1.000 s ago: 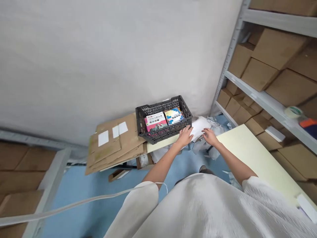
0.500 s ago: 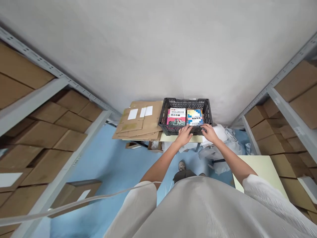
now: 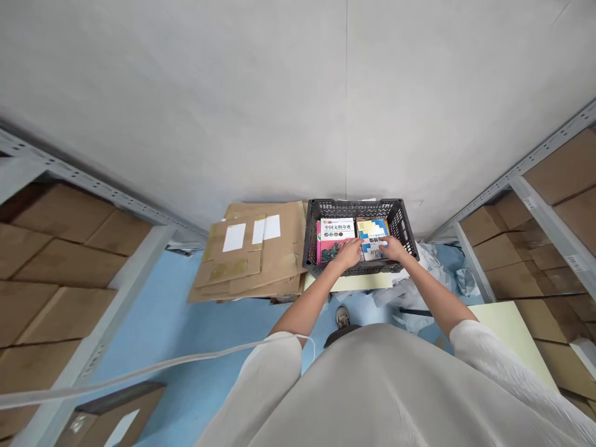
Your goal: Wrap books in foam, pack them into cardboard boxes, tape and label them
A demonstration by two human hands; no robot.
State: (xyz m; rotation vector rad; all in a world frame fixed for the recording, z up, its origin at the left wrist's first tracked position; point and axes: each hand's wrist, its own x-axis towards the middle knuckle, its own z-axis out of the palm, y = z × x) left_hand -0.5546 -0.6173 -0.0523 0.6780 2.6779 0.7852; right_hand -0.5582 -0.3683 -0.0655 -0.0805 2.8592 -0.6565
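2 bare hands are held low and close together, not touching, over 2 books: the left hand [image 3: 349, 252] and the right hand [image 3: 394, 249]. Their fingers [image 3: 358, 246] are laid across the covers, and whether either book is being clamped or only pressed cannot be told. Directly beneath the left hand lies a pink book [image 3: 333, 245], and beneath the right hand a blue-and-yellow book [image 3: 370, 231]; the 2 are set side by side with their covers facing up. Both are contained in a black plastic crate [image 3: 354, 203], which is rested on a pale yellow board [image 3: 347, 282]. A stack of flattened cardboard [image 3: 251, 248] with white labels is placed against the crate's left side. White plastic wrap [image 3: 416, 292] is heaped beyond the right hand, near the crate. Further out, a second pale yellow board [image 3: 507, 335] is seen at the right. Metal shelves [image 3: 139, 267] packed with cardboard boxes [image 3: 60, 261] are ranged on both sides, with a white wall [image 3: 233, 105] behind and a blue floor [image 3: 186, 310] below. A white cable [image 3: 153, 366] is stretched across the lower left.
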